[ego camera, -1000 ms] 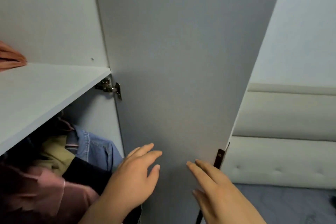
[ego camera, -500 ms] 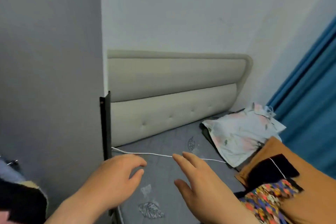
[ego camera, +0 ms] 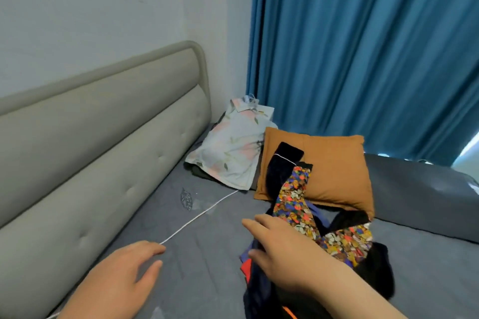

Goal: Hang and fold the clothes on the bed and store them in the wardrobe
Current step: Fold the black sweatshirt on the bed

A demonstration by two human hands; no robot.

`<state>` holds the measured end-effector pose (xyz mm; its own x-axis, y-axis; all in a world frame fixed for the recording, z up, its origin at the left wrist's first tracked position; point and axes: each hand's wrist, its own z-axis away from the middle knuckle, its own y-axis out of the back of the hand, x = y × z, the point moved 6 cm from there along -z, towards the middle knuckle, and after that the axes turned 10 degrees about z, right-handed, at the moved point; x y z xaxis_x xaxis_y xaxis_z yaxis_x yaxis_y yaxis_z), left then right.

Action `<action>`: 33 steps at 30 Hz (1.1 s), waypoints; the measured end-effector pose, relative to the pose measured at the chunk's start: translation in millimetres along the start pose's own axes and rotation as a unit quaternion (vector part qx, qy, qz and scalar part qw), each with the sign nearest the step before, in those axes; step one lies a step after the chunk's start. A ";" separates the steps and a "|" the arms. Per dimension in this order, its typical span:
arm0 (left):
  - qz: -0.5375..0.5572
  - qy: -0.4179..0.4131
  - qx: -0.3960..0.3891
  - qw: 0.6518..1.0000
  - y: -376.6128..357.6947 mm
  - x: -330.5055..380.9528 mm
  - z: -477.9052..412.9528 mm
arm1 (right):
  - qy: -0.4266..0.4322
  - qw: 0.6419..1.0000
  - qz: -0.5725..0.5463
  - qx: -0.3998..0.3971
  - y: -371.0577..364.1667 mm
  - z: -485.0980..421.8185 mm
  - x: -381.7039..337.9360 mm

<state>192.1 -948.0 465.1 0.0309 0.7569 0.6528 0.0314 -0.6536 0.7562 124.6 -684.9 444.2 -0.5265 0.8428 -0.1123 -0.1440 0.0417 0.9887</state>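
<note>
A big blue curtain (ego camera: 363, 59) hangs at the far side of the bed (ego camera: 202, 282). The bed has a gray sheet, and a long, soft, tan headboard (ego camera: 90, 153) runs along its left side. An orange pillow (ego camera: 337, 171) lies on the bed near the curtain.

A pile of clothes (ego camera: 342, 243) lies in front of the pillow, and part of it rests on the pillow. It has black pieces, a bright piece with many colors and a dark blue piece at its near left edge. A pale shirt with flowers (ego camera: 233, 153) lies in the corner, just beside the pillow.

The right hand (ego camera: 282, 248) reaches out over the left edge of the pile, right above the dark blue piece. Its fingers are straight and spread, and it grips nothing. I cannot tell if it touches the cloth.

The left hand (ego camera: 121, 274) is over the bare sheet, well apart from the pile. Its fingers are loosely bent and it holds nothing.

A thin white cord (ego camera: 202, 215) lies across the sheet, from the pale shirt to just beside the left fingertips.
</note>
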 end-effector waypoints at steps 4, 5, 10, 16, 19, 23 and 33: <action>0.008 -0.060 -0.062 0.996 -30.0 21.0 -26.8 | -0.080 0.996 -0.045 0.020 6.4 31.9 29.3; 0.009 -0.074 -0.069 0.995 -36.0 24.9 -33.2 | -0.098 0.993 -0.058 0.025 4.4 40.7 38.4; 0.015 -0.114 -0.147 0.982 -80.0 29.3 -60.2 | -0.248 0.954 -0.150 0.080 -18.2 97.2 96.2; 0.019 -0.120 -0.223 0.967 -137.3 29.6 -89.1 | -0.373 0.910 -0.174 0.058 -66.1 159.6 93.4; 0.065 -0.126 -0.246 0.959 -163.5 30.2 -96.0 | -0.409 0.888 -0.204 0.040 -91.6 173.6 76.9; 0.096 -0.114 -0.288 0.946 -199.1 20.8 -89.9 | -0.430 0.875 -0.222 0.014 -121.0 182.4 59.5; 0.079 -0.079 -0.368 0.923 -275.2 12.7 -66.5 | -0.477 0.835 -0.272 -0.038 -173.9 202.8 72.1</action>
<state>117.4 -758.4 268.2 0.1240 0.6046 0.7869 -0.6715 -0.5327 0.5151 281.6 -522.5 284.3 0.5367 0.7556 -0.3756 -0.2167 0.5536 0.8041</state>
